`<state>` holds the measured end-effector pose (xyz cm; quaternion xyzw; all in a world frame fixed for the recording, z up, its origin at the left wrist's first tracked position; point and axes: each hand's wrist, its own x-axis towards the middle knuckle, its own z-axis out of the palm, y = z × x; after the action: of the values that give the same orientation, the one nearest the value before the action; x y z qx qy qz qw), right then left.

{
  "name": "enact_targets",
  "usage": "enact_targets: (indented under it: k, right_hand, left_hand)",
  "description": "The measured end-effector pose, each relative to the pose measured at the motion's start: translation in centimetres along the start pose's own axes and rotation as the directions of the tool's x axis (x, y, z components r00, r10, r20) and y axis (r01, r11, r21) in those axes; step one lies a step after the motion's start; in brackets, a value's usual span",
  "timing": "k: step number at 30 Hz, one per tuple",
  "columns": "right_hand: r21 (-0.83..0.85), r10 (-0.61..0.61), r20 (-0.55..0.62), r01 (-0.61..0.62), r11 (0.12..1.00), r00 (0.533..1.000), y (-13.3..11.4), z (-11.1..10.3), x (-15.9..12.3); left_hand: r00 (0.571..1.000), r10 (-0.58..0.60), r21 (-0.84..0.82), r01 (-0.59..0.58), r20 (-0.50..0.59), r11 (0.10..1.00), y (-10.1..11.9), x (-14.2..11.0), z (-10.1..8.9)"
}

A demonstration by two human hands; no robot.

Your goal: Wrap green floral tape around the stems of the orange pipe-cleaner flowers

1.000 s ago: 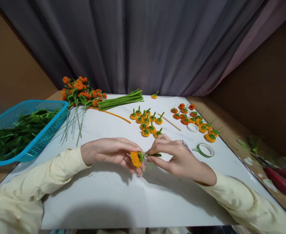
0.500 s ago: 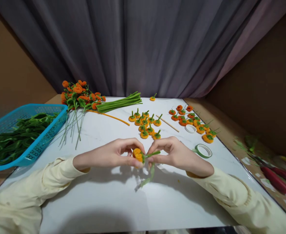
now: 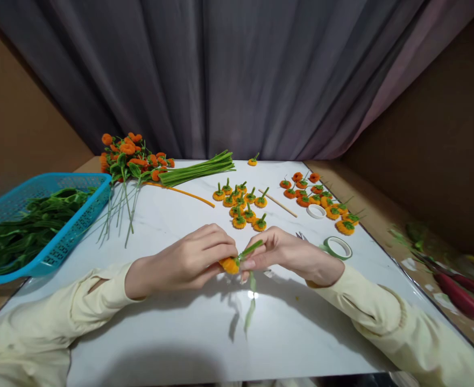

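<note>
My left hand [image 3: 184,262] pinches a small orange pipe-cleaner pumpkin [image 3: 230,264] just above the white table [image 3: 172,333]. My right hand [image 3: 289,253] grips the pumpkin's green stem [image 3: 251,249], which sticks up to the right. A strip of green tape [image 3: 250,312] hangs from the stem down toward the table. Both hands meet at the middle of the table, fingers closed.
A blue basket [image 3: 79,212] of green leaves sits at the left. Orange flowers on stems [image 3: 129,158] and green stems [image 3: 198,169] lie behind. Several finished pumpkins [image 3: 242,201] and orange ones [image 3: 321,199] lie beyond, with tape rolls [image 3: 338,248] and a wooden stick [image 3: 279,203].
The pumpkin has been turned and lowered between my fingers. The loose green tape strip now hangs longer below the stem. My left fingers have closed more over the pumpkin.
</note>
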<state>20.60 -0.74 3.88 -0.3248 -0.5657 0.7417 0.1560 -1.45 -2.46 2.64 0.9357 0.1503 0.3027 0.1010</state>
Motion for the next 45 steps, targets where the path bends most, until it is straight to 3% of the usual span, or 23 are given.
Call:
enact_targets:
  k: [6,13,22,33,38,45]
  right_hand:
    - [-0.112,-0.126,-0.165,0.108,0.988,0.978,0.2,0.4,-0.3]
    - [0.058,-0.04,-0.188,0.051,0.997,0.981,0.5,1.1,-0.3]
    - [-0.067,-0.072,-0.159,0.062,0.996,0.985,0.2,1.1,-0.2]
    - [-0.014,-0.063,-0.208,0.061,0.998,0.976,0.0,1.7,-0.4]
    - [-0.005,-0.068,-0.225,0.069,0.998,0.972,0.3,1.4,-0.4]
    - [-0.182,-0.202,-0.185,0.168,0.969,0.962,0.5,1.0,-0.6]
  left_hand:
    - [0.999,-0.006,0.102,0.011,-0.046,0.995,0.0,0.1,-0.1]
    - [0.998,0.064,0.325,-0.052,-0.027,0.944,0.2,0.2,-0.2]
    - [0.994,0.111,0.434,-0.1,-0.001,0.895,0.3,0.2,-0.4]
    - [1.0,0.008,0.273,-0.001,-0.024,0.962,0.3,0.2,-0.2]
    - [0.998,-0.045,0.117,0.049,-0.037,0.992,0.2,0.3,-0.1]
    - [0.985,-0.164,-0.177,0.152,-0.054,0.972,0.8,0.9,-0.2]
